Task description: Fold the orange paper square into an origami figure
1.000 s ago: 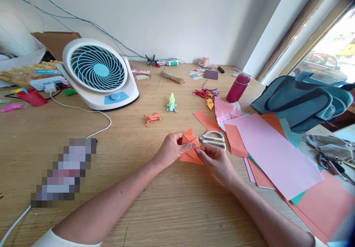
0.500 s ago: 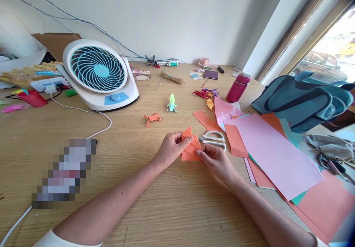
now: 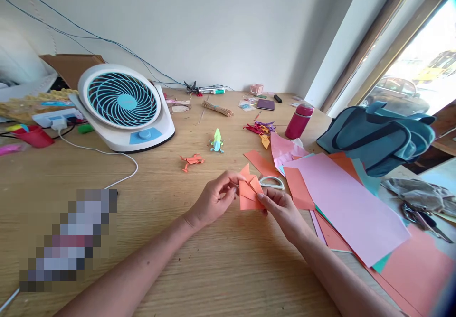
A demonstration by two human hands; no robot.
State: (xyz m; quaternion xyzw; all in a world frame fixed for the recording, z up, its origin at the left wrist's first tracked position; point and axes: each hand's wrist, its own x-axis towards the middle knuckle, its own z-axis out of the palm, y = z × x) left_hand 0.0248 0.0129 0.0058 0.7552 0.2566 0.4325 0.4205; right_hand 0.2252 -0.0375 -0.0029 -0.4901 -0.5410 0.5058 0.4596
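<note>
A small piece of folded orange paper point(image 3: 251, 194) is held up over the table, with creases across its face and a pointed flap at the top left. My right hand point(image 3: 283, 209) pinches its right edge, thumb in front. At the left edge is my left hand point(image 3: 218, 196), its index finger laid on the upper part and its thumb bent beside the edge. White-handled scissors point(image 3: 272, 182) lie behind my right hand, partly covered. Beyond the paper sit an orange origami figure point(image 3: 193, 161) and a green-and-blue one point(image 3: 216, 141).
Coloured paper sheets point(image 3: 345, 203) spread over the right side, near a blue-grey bag point(image 3: 366, 136) and a dark pink bottle point(image 3: 299, 121). A white fan point(image 3: 123, 103) stands back left. In front of it lies a blurred-out device point(image 3: 71, 238) with a white cable.
My left thumb has slid off the paper's face to its left edge, and the index finger now rests on top. The view has shifted slightly.
</note>
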